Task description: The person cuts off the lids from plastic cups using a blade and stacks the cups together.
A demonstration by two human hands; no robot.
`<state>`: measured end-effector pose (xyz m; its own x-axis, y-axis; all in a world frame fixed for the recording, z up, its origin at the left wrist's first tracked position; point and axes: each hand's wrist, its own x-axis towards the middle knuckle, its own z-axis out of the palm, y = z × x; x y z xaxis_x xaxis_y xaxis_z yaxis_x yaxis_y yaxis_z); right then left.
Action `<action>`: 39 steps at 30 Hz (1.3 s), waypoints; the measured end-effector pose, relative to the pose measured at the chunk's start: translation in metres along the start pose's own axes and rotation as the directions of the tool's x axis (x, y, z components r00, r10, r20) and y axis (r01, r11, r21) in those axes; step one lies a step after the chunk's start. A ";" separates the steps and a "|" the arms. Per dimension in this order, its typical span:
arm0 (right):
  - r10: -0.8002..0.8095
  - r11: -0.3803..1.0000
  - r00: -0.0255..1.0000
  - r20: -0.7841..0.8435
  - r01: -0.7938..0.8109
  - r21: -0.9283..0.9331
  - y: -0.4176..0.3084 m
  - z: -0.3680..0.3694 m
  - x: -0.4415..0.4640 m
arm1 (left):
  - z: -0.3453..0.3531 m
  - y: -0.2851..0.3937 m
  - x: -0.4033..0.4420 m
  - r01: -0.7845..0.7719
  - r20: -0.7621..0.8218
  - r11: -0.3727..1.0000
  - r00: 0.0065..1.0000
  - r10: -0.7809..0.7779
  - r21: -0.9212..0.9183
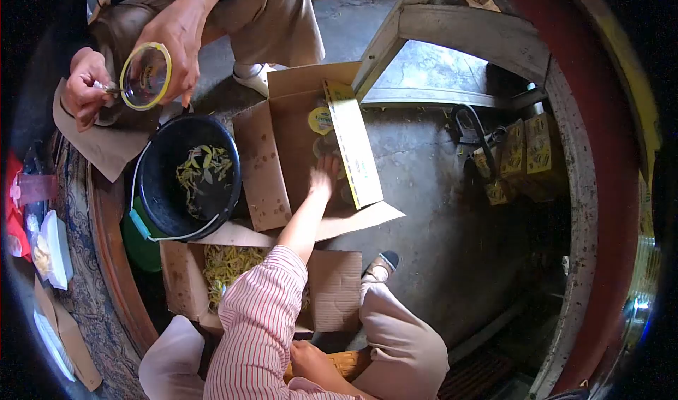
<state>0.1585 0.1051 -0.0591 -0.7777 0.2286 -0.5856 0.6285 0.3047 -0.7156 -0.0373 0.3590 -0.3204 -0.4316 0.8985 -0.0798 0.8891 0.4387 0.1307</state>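
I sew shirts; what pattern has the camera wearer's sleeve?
The sleeve has reddish stripes on pale cloth; head view.

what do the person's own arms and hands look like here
The left hand and right hand are bare, with no gloves showing. The loose left sleeve is pale with thin reddish stripes, ending around the forearm. The right sleeve is too hidden to describe.
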 end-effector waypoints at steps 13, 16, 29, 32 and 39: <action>-0.161 0.981 0.987 0.001 0.160 -0.108 -0.023 0.025 -0.011 | -0.145 -0.058 -0.066 -0.215 -0.336 0.591 0.936 -0.101 -0.777; -0.201 0.951 0.976 -0.082 0.175 -0.253 -0.019 0.039 -0.007 | -0.199 -0.069 -0.098 -0.233 -0.365 0.481 0.909 -0.202 -0.845; -0.198 0.916 0.955 -0.222 0.100 -0.388 -0.010 0.029 0.024 | -0.377 -0.073 -0.300 -0.305 -0.061 -0.505 0.895 -0.442 -0.807; -0.214 0.924 0.951 -0.222 0.123 -0.363 0.006 0.025 0.038 | -0.380 -0.084 -0.349 -0.267 -0.005 -0.527 0.895 -0.446 -0.807; -0.497 0.866 0.743 -0.448 0.398 -0.302 0.006 0.007 0.034 | -0.349 -0.092 -0.411 -0.328 -0.267 -0.007 0.781 -0.565 -0.945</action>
<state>0.1363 0.1079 -0.0863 -0.8969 0.4326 0.0914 0.2308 0.6345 -0.7376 0.0052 -0.0458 0.0452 -0.8800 0.4575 0.1273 -0.0088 -0.2837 0.9589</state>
